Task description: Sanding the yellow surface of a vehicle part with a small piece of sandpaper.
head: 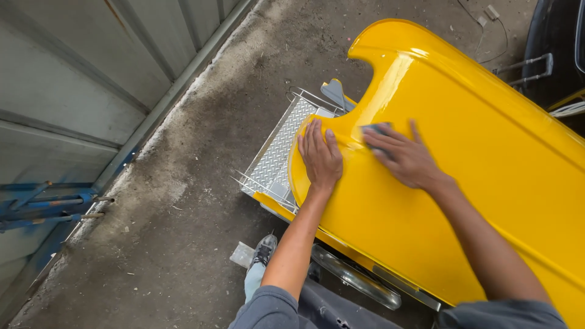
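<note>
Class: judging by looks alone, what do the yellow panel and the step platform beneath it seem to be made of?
Yellow panel: probably painted sheet metal or fibreglass; glossy, with bright reflections.
Step platform: bare metal, likely aluminium tread plate; silvery with a raised diamond pattern.

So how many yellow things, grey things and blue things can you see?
Yellow: 1, the glossy panel
Grey: 3, the pad under the right hand, the tread-plate step by the left hand, the shoe
Blue: 1, the metal stand
Total: 5

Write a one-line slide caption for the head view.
Left hand rests flat on a glossy yellow panel while the right hand presses a small grey pad against it.
</note>
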